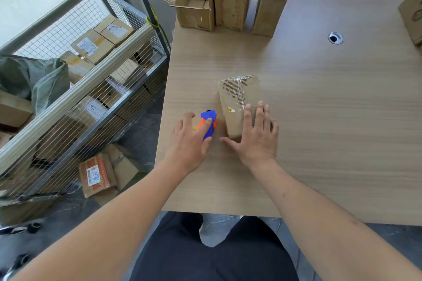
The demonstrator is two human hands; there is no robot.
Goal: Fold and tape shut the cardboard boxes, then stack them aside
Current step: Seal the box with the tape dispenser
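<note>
The wooden table (319, 121) carries three open cardboard boxes (228, 0) at its 12 o'clock edge, and a wire cage cart (80, 89) of parcels stands off at 9 o'clock. Near the table's middle lies the taped box (239, 100), with the right hand (257, 134) flat on its near end, fingers straight. At the box's 9 o'clock, just beside it, the left hand (191, 139) rests relaxed fingers on the blue and orange tape dispenser (209, 124).

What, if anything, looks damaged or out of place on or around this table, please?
The taped box under the right hand is worn: its top paper layer is torn away at the far end, baring the corrugation. The open boxes at the far edge have ragged flaps, and a crumpled box lies on the floor beside the wire cart.
</note>
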